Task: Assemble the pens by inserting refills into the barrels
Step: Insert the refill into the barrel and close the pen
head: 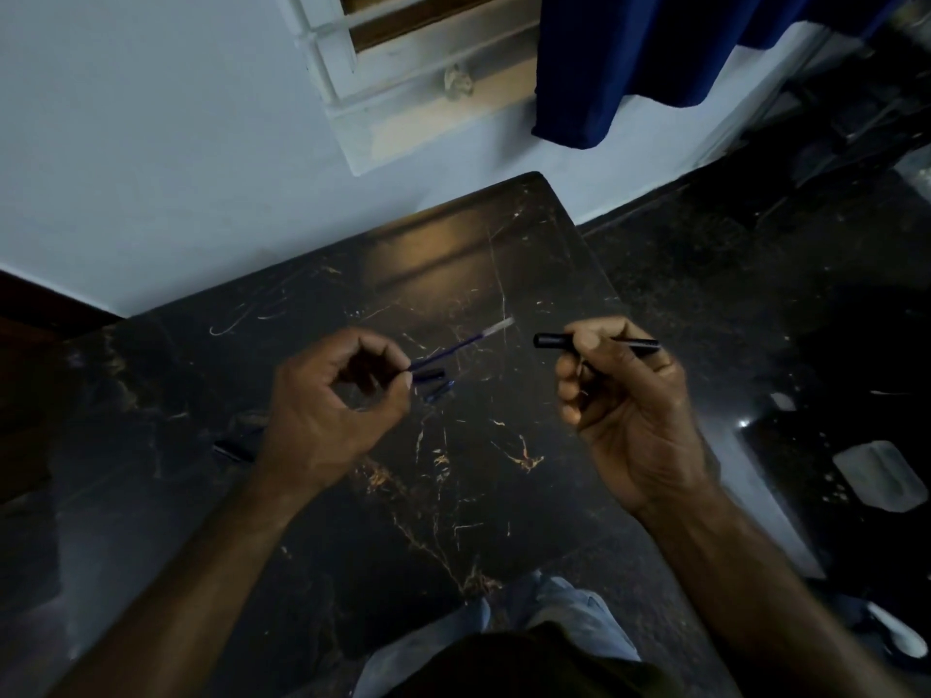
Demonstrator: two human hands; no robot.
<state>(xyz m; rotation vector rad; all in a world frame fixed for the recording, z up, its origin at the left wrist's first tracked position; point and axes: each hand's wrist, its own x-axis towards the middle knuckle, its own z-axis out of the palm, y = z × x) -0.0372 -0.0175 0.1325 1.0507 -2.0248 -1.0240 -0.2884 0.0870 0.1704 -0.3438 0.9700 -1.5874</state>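
Holds both above dark marble table [504,496]. Pinches blue refill [456,346] by its end with left hand [327,405]. Grips black barrel [551,340] in curled right hand [624,400], apart from refill.

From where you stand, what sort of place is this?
Probably a room in a home: a dark marble-look table by a pale painted wall, a window with a blue curtain beside it, and a dark stone floor.

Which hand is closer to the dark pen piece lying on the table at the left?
Left. The left hand hangs just right of the dark pen piece, nearly over its end; the right hand is far to its right, holding a black barrel.
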